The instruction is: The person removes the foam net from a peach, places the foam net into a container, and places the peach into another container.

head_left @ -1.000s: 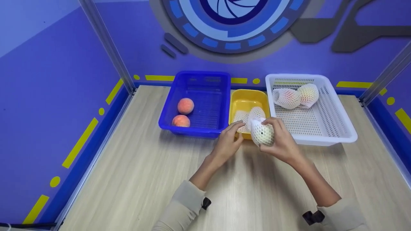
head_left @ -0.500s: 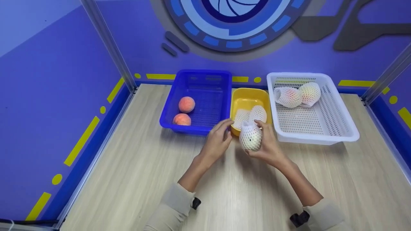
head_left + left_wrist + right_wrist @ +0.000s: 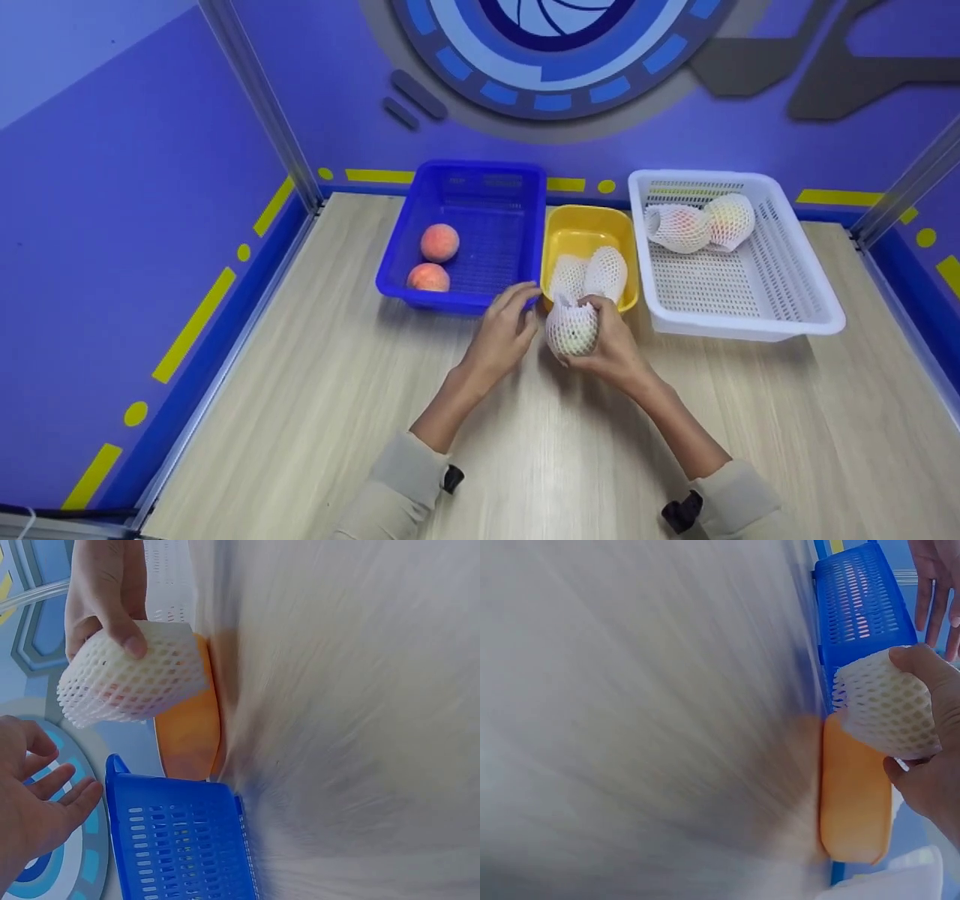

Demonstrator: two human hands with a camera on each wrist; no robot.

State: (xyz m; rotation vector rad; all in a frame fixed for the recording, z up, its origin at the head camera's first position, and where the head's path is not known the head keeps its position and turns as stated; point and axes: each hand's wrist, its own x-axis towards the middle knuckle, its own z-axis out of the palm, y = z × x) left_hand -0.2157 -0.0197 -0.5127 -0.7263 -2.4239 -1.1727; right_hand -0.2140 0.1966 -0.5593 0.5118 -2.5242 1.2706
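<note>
Key relation looks like this: the round peach in a white foam-net sleeve (image 3: 573, 333) sits at about 4 o'clock from the left hand's fingertips, just beside them, apart. Left hand (image 3: 501, 330) holds nothing, fingers loosely bent and spread. Right hand (image 3: 616, 357) is nearer, already on it: thumb and fingers clamped round the sleeve, fruit at about 10 o'clock from the palm. Sleeve's long axis runs roughly 12 to 6 in the head view, frilled end toward 12. Held off the table, before the near rim of the small yellow smooth plastic bin (image 3: 577, 240). Netting is soft-looking, diamond-meshed; a pinkish patch shows through in the left wrist view. Bin holds two loose white foam-net sleeves (image 3: 607, 271), limp-looking. At 10 o'clock from the bin, blue slotted plastic basket (image 3: 457, 301), two bare fuzzy orange-pink peaches (image 3: 439, 243) inside. At 2 to 3 o'clock, white perforated plastic basket (image 3: 750, 324), two sleeved peaches (image 3: 681, 229) touching in its far part. Table (image 3: 300, 420) is pale wood-grain, flat.
</note>
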